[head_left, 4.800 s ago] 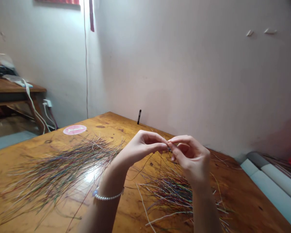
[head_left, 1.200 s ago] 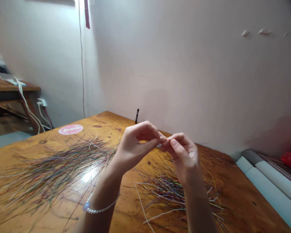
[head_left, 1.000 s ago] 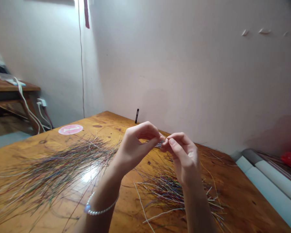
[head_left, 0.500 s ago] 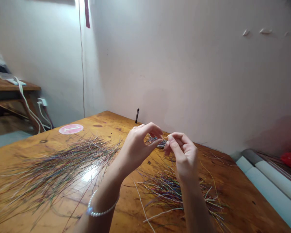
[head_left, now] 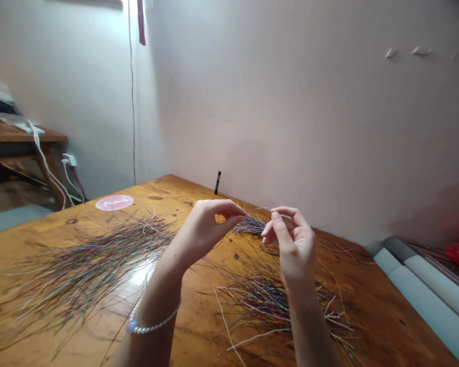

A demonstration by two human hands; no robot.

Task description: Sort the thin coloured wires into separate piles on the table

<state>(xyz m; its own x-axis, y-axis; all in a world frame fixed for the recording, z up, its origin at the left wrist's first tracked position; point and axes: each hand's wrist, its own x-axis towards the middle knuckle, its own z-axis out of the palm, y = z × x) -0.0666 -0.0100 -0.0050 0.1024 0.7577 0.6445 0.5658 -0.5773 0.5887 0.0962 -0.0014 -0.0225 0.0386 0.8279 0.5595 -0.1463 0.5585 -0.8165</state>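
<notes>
My left hand (head_left: 208,229), a beaded bracelet (head_left: 153,327) on its wrist, has thumb and fingers pinched together on what looks like a thin wire, mostly hidden. To its right, my right hand (head_left: 292,239) pinches thumb against forefinger, with a thin pale wire end just beside the tips. A gap separates the two hands. Behind them lies a small bundle of wires (head_left: 250,224). Under my right forearm spreads a multicoloured wire pile (head_left: 265,300). A larger heap of long thin wires (head_left: 99,260) covers the left side of the table.
The wooden table (head_left: 199,331) meets the wall at the back. A black marker (head_left: 218,182) stands near its far edge, and a pink round sticker (head_left: 115,202) marked 1 is at the far left. White rolls or panels (head_left: 416,295) lie beyond the right edge.
My hands have drawn apart: the left has moved left and its fingers have come closer together, while the right has shifted slightly right. The view has shifted slightly.
</notes>
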